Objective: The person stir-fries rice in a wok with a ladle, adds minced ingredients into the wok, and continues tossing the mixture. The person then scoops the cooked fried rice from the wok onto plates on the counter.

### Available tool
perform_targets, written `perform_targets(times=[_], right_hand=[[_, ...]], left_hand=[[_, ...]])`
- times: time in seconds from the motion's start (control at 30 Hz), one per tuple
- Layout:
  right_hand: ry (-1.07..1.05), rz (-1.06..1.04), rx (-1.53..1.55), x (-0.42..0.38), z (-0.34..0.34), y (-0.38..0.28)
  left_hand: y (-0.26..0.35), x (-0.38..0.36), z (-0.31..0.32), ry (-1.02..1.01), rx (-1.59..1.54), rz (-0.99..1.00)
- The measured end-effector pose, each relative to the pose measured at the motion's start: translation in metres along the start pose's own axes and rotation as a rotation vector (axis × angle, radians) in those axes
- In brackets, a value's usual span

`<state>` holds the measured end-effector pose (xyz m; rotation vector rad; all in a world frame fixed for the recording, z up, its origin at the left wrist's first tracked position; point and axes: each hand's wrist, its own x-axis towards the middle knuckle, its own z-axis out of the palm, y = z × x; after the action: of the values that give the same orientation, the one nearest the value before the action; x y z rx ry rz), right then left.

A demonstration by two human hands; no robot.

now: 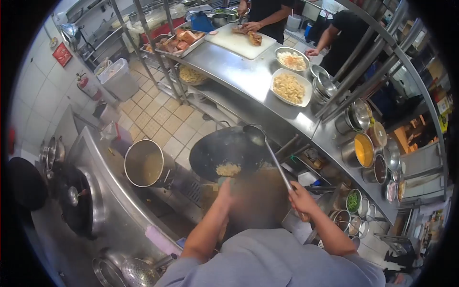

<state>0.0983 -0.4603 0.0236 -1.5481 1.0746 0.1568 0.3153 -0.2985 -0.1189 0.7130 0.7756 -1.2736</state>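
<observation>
A large dark wok (210, 150) is in front of me, with a small heap of pale yellow food (228, 170) near its closest edge. My left hand (224, 190) is closed on a greenish cloth (223, 180) at that edge, just below the food. My right hand (301, 197) grips the wooden end of a long ladle (278, 165). The ladle's bowl (254, 135) is over the far right part of the wok. A blurred haze hides part of the area between my hands.
Left of the wok stands a deep pot (148, 165) of liquid. A steel counter (229, 71) beyond holds a filled white dish (289, 89) and a cutting board (224, 40), where a co-worker's hands (252, 27) handle meat. Another person (334, 38) stands right. Metal posts rise nearby.
</observation>
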Motion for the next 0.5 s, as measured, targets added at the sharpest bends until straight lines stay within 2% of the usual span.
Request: perform_targets(times=[0.07, 0.13, 0.2, 0.27, 0.33, 0.4, 0.43, 0.47, 0.5], right_hand=[[-0.006, 0.011, 0.009, 0.020, 0.002, -0.014], [-0.017, -0.002, 0.029, 0.027, 0.011, -0.020], [0.051, -0.002, -0.031, 0.026, 0.024, -0.021], [-0.030, 0.024, -0.015, 0.013, 0.040, -0.020], [-0.178, 0.199, 0.352, 0.006, 0.059, -0.011], [-0.284, 0.343, 0.642, -0.003, 0.071, -0.017], [-0.282, 0.340, 0.640, 0.003, 0.069, -0.015], [-0.410, 0.383, 0.804, 0.010, 0.068, -0.008], [-0.537, 0.424, 0.971, 0.014, 0.067, 0.000]], left_hand=[[0.000, -0.023, 0.010, 0.089, -0.009, 0.017], [-0.012, -0.030, -0.011, 0.103, 0.061, 0.036], [-0.039, -0.017, -0.056, 0.043, 0.248, 0.273], [-0.076, 0.032, -0.130, 0.169, 0.802, 0.840], [-0.081, 0.014, -0.136, 0.416, 1.110, 0.873], [-0.068, 0.030, -0.141, 0.356, 1.073, 0.849], [-0.060, 0.047, -0.143, 0.332, 0.998, 0.888], [-0.057, 0.043, -0.136, 0.313, 0.925, 0.915], [-0.047, 0.044, -0.126, 0.295, 1.070, 0.916]])
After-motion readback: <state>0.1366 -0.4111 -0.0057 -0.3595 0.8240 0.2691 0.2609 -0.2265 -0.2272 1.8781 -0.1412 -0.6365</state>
